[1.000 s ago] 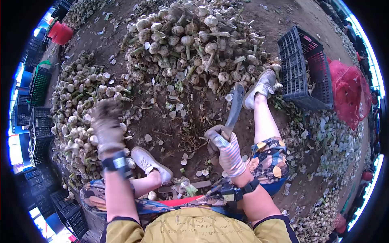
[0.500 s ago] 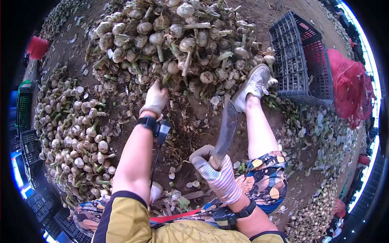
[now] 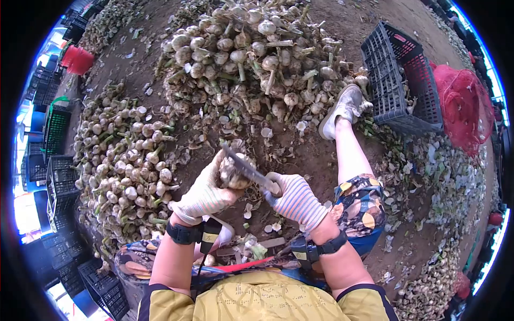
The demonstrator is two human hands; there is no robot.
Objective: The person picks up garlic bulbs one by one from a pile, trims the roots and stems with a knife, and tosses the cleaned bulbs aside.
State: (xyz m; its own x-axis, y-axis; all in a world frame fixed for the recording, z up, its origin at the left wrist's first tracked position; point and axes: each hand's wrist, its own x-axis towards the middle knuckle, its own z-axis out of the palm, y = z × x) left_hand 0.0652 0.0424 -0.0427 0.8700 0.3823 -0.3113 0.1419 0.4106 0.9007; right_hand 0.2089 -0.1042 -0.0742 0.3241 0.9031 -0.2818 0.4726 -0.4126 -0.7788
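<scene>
My left hand (image 3: 206,193), in a striped glove, is closed around a garlic bulb (image 3: 234,172) with its roots side up. The curved knife (image 3: 249,170) lies across the top of that bulb, its dark blade pointing up and to the left. Its handle is gripped by my right hand (image 3: 299,199), also gloved. Beyond both hands rises a large heap of untrimmed garlic (image 3: 235,59) with stems. On the left spreads another pile of garlic bulbs (image 3: 128,176).
A black crate (image 3: 396,80) lies at the upper right beside a red mesh bag (image 3: 461,104). My shoe (image 3: 345,109) rests against the heap. More crates (image 3: 59,182) line the far left. Peel scraps (image 3: 450,182) cover the right ground, with more garlic (image 3: 425,289) below.
My left hand has come back from the heap holding a bulb. My right hand has swung the knife down and left onto it. The view has shifted slightly left.
</scene>
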